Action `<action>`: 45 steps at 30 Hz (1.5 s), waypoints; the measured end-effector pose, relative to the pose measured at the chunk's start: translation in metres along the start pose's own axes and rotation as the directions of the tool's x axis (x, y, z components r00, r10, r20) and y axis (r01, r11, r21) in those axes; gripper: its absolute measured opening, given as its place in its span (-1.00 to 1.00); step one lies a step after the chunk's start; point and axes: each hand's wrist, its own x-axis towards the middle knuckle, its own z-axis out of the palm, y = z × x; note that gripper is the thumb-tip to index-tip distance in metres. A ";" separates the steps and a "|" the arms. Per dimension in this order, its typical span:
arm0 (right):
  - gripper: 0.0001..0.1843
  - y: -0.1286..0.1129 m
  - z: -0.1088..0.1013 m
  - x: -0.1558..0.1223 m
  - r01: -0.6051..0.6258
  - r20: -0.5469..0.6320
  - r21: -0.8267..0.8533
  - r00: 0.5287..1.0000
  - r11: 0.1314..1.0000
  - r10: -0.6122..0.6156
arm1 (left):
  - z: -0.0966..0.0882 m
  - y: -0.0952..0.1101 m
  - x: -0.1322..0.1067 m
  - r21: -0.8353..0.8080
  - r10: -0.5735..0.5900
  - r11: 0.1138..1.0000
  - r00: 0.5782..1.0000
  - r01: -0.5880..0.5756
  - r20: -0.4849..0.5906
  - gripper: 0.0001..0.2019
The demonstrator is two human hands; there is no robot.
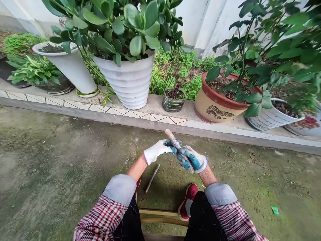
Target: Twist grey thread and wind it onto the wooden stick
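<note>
Both my hands wear white work gloves with blue-green coated fingers. Between them is a short, pale wooden stick [170, 134], tilted with its far end up and to the left. Thin silvery wire [176, 144] is wound around its middle. My right hand [194, 159] is closed around the lower part of the stick. My left hand [160, 150] has its fingers closed against the wound part, from the left side. The exact grip of the left fingertips is partly hidden. Below the hands, a thin grey stick [152, 178] lies on the ground.
Beyond my hands runs a low tiled ledge [120, 110] with a large white pot [127, 80], a small clear planter [174, 104] and a brown-rimmed pot [220, 103]. A red shoe [188, 201] and wooden bars [160, 212] are below. A green scrap [275, 210] lies right.
</note>
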 end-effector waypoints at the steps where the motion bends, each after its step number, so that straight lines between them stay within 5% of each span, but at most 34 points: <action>1: -0.44 0.000 0.001 0.003 -0.002 0.008 -0.014 1.000 1.000 0.002 | -0.001 0.001 0.000 -0.018 0.002 1.000 1.000 -0.002 -0.019 -0.58; 3: -0.39 -0.002 0.002 0.010 -0.017 -0.031 -0.111 0.999 0.994 0.013 | -0.003 0.002 0.003 -0.053 0.027 0.998 0.996 -0.032 -0.090 -0.58; 5: -0.37 -0.004 0.003 0.017 -0.047 -0.196 -0.301 0.981 0.953 -0.013 | -0.005 0.002 0.007 -0.066 0.085 0.993 0.975 -0.100 -0.206 -0.59; 7: -0.44 -0.005 0.004 0.020 -0.035 -0.390 -0.426 0.909 0.904 -0.149 | -0.008 0.003 0.010 -0.031 0.121 0.990 0.942 -0.137 -0.313 -0.62; 9: -0.47 -0.006 0.005 0.017 -0.025 -0.449 -0.419 0.875 0.908 -0.184 | -0.010 0.003 0.010 -0.062 0.105 0.990 0.950 -0.129 -0.294 -0.59; 14: -0.46 -0.002 0.012 -0.004 0.069 -0.142 -0.148 0.986 0.987 -0.090 | -0.010 0.009 -0.001 -0.279 0.106 0.953 0.993 -0.117 -0.053 -0.42; 19: -0.41 0.014 0.008 -0.004 0.069 -0.035 0.032 0.997 0.997 -0.068 | -0.004 0.014 -0.010 -0.095 0.132 0.988 0.985 -0.122 0.109 -0.47; 22: -0.43 0.019 -0.002 0.011 0.103 -0.167 0.090 0.982 0.991 -0.087 | -0.004 0.016 -0.009 -0.013 0.151 0.988 0.988 -0.152 -0.012 -0.50; 25: -0.57 0.026 -0.009 0.033 0.200 -0.405 0.207 0.908 0.958 -0.102 | -0.007 0.018 -0.006 0.017 0.195 0.981 0.966 -0.195 -0.170 -0.54; 27: -0.60 0.037 -0.005 0.046 0.192 -0.433 0.283 0.900 0.940 -0.054 | -0.008 0.020 -0.005 -0.014 0.220 0.974 0.952 -0.228 -0.212 -0.53; 29: -0.52 0.052 0.008 0.054 0.112 -0.379 0.300 0.925 0.947 0.011 | -0.009 0.021 -0.006 -0.075 0.228 0.965 0.949 -0.249 -0.220 -0.53; 32: -0.38 0.071 0.029 0.053 0.032 -0.149 0.241 0.989 0.970 0.004 | -0.012 0.023 -0.010 -0.154 0.199 0.960 0.956 -0.235 -0.217 -0.54; 36: -0.37 0.074 0.039 0.039 0.030 -0.072 0.221 0.997 0.975 -0.014 | -0.025 0.028 -0.012 -0.220 0.162 0.947 0.940 -0.233 -0.299 -0.59; 41: -0.46 0.062 0.045 0.024 -0.077 -0.020 0.211 0.996 0.975 0.083 | -0.052 0.035 -0.004 -0.234 0.180 0.910 0.836 -0.342 -0.518 -0.61; 45: -0.60 0.039 0.050 0.012 -0.012 -0.022 0.168 1.000 0.986 0.016 | -0.069 0.033 0.004 -0.126 0.191 0.931 0.751 -0.342 -0.632 -0.56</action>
